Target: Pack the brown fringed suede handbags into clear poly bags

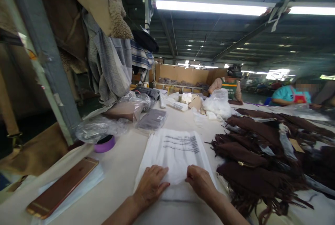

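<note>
A stack of clear plastic bags [176, 155] with dark printed lines lies flat on the counter [120, 169] at the near centre, its near end under both hands. The left hand [151, 185] rests palm-down on the near left part of the stack, fingers [160, 173] spread loosely and pressing on the plastic, grasping nothing. The right hand [200, 180] sits just beside it on the near right part — its fingertips curl down onto the top sheet near the stack's middle, though whether they pinch a layer cannot be told. The printed lines lie on the far side of both hands. To the right of the bags, touching or nearly touching their edge, sprawls a heap of dark brown fringed garments [264, 155]. To the near left a rose-gold phone [62, 187] lies on a white sheet, well apart from the hands. Farther left sits a purple tape roll [105, 145] beneath crumpled clear plastic [96, 129], and beyond the bags lies a folded grey packed garment [152, 118]. At the far end of the counter two other people work — one in a green vest [229, 87], one in a teal top [286, 94].
</note>
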Demonstrator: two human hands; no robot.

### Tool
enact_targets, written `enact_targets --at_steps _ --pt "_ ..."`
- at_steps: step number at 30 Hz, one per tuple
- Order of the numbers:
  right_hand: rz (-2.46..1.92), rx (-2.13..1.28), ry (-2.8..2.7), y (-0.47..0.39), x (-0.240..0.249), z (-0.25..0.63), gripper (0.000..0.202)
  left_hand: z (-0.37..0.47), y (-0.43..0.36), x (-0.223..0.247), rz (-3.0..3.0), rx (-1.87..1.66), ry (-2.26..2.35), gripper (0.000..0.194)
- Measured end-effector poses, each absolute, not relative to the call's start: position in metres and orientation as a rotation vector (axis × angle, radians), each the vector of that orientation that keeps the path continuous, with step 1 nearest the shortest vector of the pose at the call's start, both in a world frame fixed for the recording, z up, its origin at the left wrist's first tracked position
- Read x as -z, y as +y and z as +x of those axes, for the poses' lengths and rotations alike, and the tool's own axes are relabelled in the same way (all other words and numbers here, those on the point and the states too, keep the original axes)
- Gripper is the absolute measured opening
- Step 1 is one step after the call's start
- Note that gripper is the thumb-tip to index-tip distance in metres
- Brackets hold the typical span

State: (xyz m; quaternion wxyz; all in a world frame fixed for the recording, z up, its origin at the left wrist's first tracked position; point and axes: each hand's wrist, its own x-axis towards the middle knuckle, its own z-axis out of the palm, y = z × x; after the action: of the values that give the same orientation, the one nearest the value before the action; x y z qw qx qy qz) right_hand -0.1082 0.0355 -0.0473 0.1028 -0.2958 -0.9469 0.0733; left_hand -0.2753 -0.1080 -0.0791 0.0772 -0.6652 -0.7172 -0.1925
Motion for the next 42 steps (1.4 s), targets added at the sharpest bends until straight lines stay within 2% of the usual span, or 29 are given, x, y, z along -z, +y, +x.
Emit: enact_targets --at_steps 4,7,13,17,21,25,30,34,37,40,42 --pt "-0.893 -0.459 -2.806 0.048 0.039 -0.114 0.015 -0.262 -0.089 0.063 -1.987 0.399 -2.185 0.015" --pt "-0.823 -0.516 -2.795 0.051 0.039 -0.112 0.023 -0.258 -0.075 0.055 -1.989 0.248 -2.225 0.014" --pt "-0.706 -0.204 -2.691 0.039 0.046 -0.096 0.029 -0.269 -0.077 0.037 -1.888 0.113 -2.310 0.011" --pt "-0.607 -0.078 -2.618 0.032 0.050 -0.090 0.021 -0.289 -0.087 0.026 -1.767 0.039 -2.351 0.011" --pt "-0.565 0.028 -2.495 0.014 0.050 -0.107 0.042 -0.284 -0.093 0.019 -1.743 0.008 -2.316 0.014" --pt "-0.478 0.148 -2.442 0.006 0.050 -0.127 0.013 -0.271 -0.098 0.015 -1.773 -0.023 -2.251 0.016" --pt "-0.372 0.242 -2.389 0.021 0.056 -0.104 0.032 -0.281 -0.116 0.013 -1.672 -0.054 -2.279 0.016" --pt "-0.425 0.238 -2.388 0.006 0.044 -0.095 0.015 -0.283 -0.122 0.015 -1.645 -0.002 -2.277 0.014" --pt "-0.447 0.225 -2.436 -0.019 0.035 -0.114 0.018 -0.272 -0.116 0.014 -1.716 0.015 -2.196 0.013" --pt "-0.463 0.248 -2.469 -0.031 0.035 -0.138 0.009 -0.263 -0.111 0.011 -1.804 -0.018 -2.084 0.014" --pt "-0.468 0.280 -2.485 -0.031 0.040 -0.145 0.014 -0.263 -0.113 0.009 -1.842 -0.051 -2.017 0.014"
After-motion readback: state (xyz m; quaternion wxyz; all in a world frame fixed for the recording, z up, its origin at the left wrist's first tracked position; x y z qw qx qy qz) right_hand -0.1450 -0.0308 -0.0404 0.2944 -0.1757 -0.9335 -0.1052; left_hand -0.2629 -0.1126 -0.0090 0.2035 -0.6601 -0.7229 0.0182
